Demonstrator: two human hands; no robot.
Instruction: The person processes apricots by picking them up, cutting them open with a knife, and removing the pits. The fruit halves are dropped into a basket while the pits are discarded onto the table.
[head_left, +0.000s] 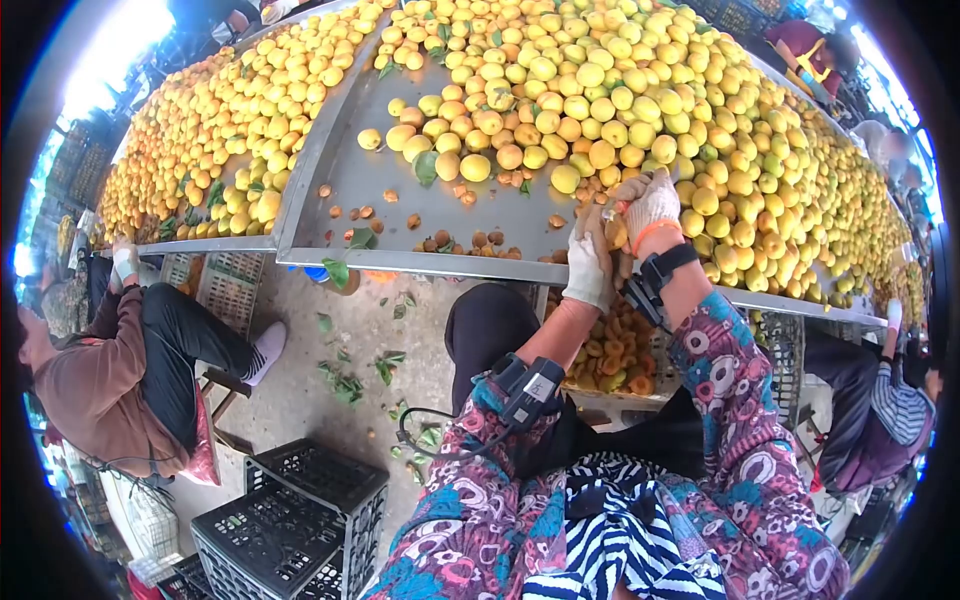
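Observation:
My left hand (588, 262), in a whitish glove, is closed around an orange apricot (616, 235) at the table's front edge. Against it, my right hand (652, 205), gloved too, has its fingers curled in; what they grip is hidden. Yellow and orange apricots (600, 110) lie heaped just beyond both hands on the metal table (345, 155). Brown pits (440, 243) and a few green leaves are scattered on the bare metal to the left. Below my hands, a crate holds split apricots (612, 355).
A raised metal divider (325, 130) separates another apricot heap at left. Black plastic crates (275, 530) stand on the floor at lower left, near fallen leaves (345, 385). A person (130, 370) sits at left, another (890, 400) at right; others are across the table.

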